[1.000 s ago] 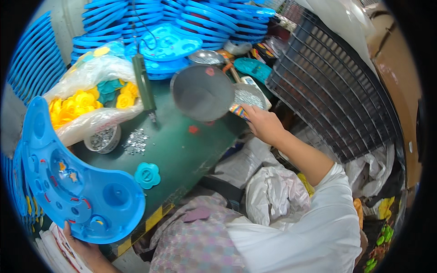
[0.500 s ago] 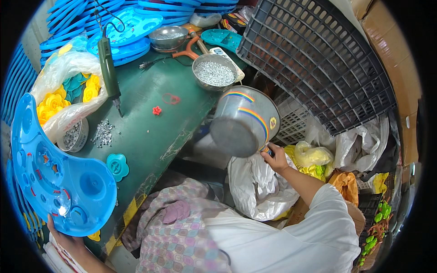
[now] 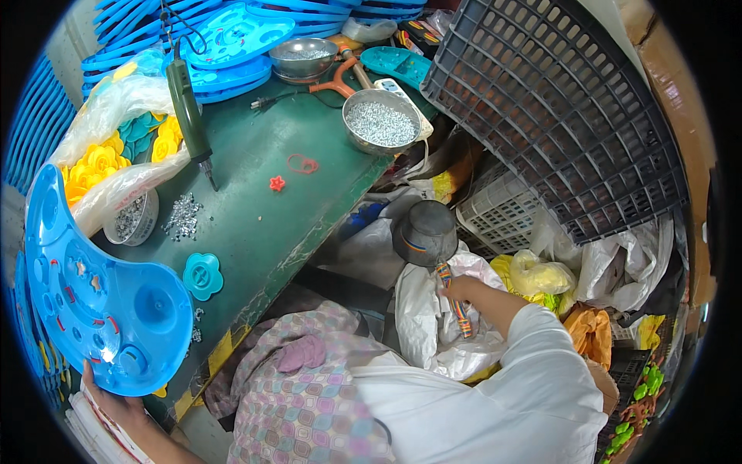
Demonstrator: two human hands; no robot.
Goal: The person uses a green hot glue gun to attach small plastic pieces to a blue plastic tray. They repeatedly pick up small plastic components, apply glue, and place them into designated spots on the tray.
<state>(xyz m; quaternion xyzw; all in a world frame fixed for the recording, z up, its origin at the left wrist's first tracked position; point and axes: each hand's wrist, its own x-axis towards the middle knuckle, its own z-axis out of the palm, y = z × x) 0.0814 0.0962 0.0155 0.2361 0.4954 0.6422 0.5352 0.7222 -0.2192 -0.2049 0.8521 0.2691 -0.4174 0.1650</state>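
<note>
My right hand [image 3: 465, 288] is closed around the colourful striped handle of a grey dipper [image 3: 427, 232]. The dipper's bowl points away from me, just beyond a white plastic bag [image 3: 417, 317] beside the table. What the bowl holds, if anything, does not show. At the lower left, my left hand [image 3: 124, 410] grips the near edge of a curved blue plastic tray [image 3: 158, 309], its fingers partly hidden. That tray has round hollows, with small red and orange pieces set in it, and stands tilted over the table's left side.
On the green table [image 3: 255, 224] lie a teal flower piece [image 3: 202, 276], a red star [image 3: 277, 183] and loose screws [image 3: 183, 216]. A screwdriver [image 3: 188, 108] hangs above. Metal bowls [image 3: 381, 124] hold small metal parts. A dark crate [image 3: 572, 116] leans at right; blue trays are stacked behind.
My right hand has lowered the dipper toward the white bag and turned it, so its bowl appears smaller and farther off. My left hand keeps its hold on the blue tray.
</note>
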